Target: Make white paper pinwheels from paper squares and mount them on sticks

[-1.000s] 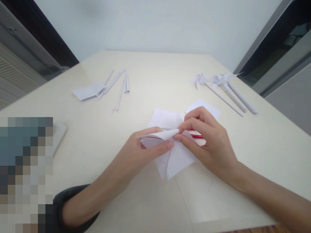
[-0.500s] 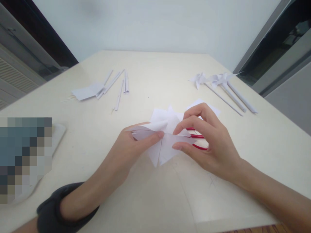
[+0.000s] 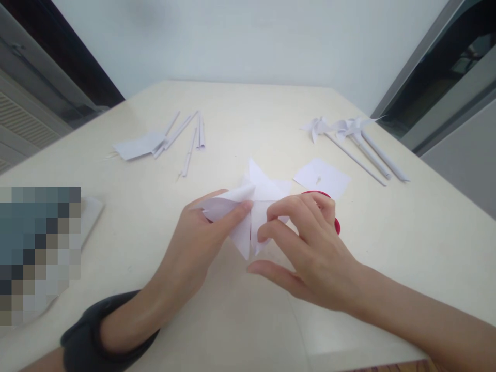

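Observation:
My left hand (image 3: pixel 211 227) pinches a white paper pinwheel (image 3: pixel 265 183), its thumb pressing a curled-in blade against the centre. The other blades spread out, with cut slits running between them. My right hand (image 3: pixel 306 240) hovers at the near right blade, fingers bent and thumb held apart; its fingertips cover part of that blade. Whether they touch the paper I cannot tell. Red-handled scissors (image 3: pixel 337 226) lie under and behind my right hand, mostly hidden. A square of white paper (image 3: pixel 329 178) with a small mark or hole at its middle lies just beyond.
Finished paper pinwheels (image 3: pixel 351 128) on rolled sticks lie at the back right. Paper squares (image 3: pixel 139 145) and several rolled paper sticks (image 3: pixel 180 134) are at the back left. A blurred-out object (image 3: pixel 34 248) sits at the left on the white table (image 3: pixel 240 113).
My right hand has moved left and nearer to me, toward the near blade, uncovering the paper square behind. The pinwheel has shifted slightly left, still in my left hand.

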The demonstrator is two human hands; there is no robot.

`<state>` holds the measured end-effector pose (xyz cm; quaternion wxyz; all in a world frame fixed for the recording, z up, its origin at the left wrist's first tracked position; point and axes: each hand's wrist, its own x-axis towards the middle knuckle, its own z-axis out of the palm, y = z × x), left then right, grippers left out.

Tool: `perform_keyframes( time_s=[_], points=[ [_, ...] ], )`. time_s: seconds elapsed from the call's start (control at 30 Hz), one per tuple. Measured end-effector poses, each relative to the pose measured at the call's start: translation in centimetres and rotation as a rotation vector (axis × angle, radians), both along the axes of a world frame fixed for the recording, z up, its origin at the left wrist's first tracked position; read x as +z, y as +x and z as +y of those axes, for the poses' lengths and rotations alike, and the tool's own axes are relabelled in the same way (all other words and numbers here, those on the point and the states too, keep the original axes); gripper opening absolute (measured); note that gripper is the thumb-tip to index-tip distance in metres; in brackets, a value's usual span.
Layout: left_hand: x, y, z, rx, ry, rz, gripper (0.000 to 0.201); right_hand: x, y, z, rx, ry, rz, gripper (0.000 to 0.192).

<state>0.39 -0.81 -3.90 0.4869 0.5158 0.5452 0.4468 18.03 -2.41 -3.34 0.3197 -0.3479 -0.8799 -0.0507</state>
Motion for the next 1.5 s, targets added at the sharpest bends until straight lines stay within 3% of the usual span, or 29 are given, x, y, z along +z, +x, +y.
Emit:
perform_keyframes(
  time_s=[0.2, 0.5, 0.7, 0.97, 1.1, 1.27, 1.5],
  points=[
    [0.1, 0.2, 0.1, -0.006, -0.072, -0.152, 0.008, -0.4, -0.3, 0.0, -0.073, 0.099, -0.046, 0.008],
    [0.6, 0.4, 0.2, -0.056, -0.186, -0.291, 0.016, -0.2, 0.1, 0.3, -0.078, 0.164, -0.01, 0.008],
    [0.8, 0.5, 0.1, -0.094, -0.201, -0.341, 0.014, -0.1, 0.5, 0.6, 0.009, 0.232, 0.004, 0.016],
    [0.3, 0.0, 0.2, -0.056, -0.083, -0.111, 0.02, 0.6, 0.6, 0.4, 0.078, 0.049, 0.103, 0.01],
    [0.3, 0.1, 0.0, -0.062, -0.057, -0.046, 0.018, 1.4, 1.1, 0.5, 0.137, -0.002, 0.179, 0.007],
    [0.2, -0.1, -0.1, -0.105, -0.076, 0.033, 0.016, 1.9, 1.5, 0.7, 0.224, -0.175, 0.275, 0.01],
    [0.8, 0.0, -0.3, -0.163, -0.064, 0.16, 0.018, 1.6, 1.7, 0.7, 0.123, -0.242, 0.342, 0.011]
  ],
)
